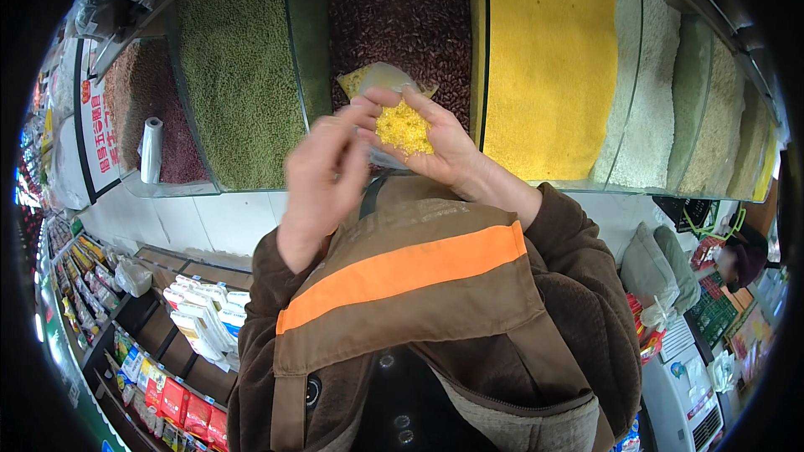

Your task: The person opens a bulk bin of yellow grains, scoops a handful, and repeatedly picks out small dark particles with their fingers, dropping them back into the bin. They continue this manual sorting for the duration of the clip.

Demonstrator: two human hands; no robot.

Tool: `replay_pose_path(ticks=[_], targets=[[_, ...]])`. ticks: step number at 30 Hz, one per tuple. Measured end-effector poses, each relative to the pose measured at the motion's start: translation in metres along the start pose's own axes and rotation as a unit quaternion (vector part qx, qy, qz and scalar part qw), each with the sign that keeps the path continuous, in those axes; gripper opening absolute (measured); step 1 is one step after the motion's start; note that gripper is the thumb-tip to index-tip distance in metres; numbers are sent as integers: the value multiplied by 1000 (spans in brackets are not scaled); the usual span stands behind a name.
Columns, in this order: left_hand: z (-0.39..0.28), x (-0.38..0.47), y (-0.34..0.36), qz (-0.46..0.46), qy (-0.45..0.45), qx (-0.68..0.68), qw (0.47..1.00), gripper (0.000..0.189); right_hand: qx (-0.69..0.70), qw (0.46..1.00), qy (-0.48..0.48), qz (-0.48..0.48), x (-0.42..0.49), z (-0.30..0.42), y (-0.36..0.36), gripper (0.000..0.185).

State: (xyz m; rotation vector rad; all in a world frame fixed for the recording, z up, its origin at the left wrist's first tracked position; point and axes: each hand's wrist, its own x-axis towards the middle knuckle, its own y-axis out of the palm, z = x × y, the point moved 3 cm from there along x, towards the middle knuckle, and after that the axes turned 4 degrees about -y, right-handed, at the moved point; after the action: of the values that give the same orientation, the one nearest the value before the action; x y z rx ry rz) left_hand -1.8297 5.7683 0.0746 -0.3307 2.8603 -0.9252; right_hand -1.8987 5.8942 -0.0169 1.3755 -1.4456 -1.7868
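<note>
A small heap of coarse yellow grains point(404, 130) lies in the cupped palm of my right hand point(449, 138). My left hand point(326, 169) is blurred, its fingertips at the left edge of that palm beside the heap. Whether it pinches any grains cannot be made out. Behind and below the fingers, a clear plastic bag point(386, 77) with yellow grain inside rests on dark red beans point(402, 12); my hands hide much of the bag. The beans fill the bin directly before me.
Glass-walled bins flank the beans: green beans point(239, 75) left, fine yellow grain point(549, 69) right, pale grains point(650, 88) beyond. A plastic bag roll point(151, 150) stands at left. Shelves with white packages point(204, 314) are lower left. A person point(741, 257) is at far right, near sacks point(650, 270).
</note>
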Motion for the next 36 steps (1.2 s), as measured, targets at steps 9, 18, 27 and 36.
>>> replay_pose_path(ticks=[9,18,27,36], targets=[[-18,-2,40,104,88,99,986,34,-46,998,-24,-24,-4,3,4,53],[-11,7,13,-24,78,114,990,26,-27,1000,-7,-6,-5,4,1,51],[-6,13,29,-28,120,145,982,15,-90,994,-18,-61,-14,2,7,47],[1,15,19,-33,60,27,997,11,20,999,0,39,-6,0,-4,47]])
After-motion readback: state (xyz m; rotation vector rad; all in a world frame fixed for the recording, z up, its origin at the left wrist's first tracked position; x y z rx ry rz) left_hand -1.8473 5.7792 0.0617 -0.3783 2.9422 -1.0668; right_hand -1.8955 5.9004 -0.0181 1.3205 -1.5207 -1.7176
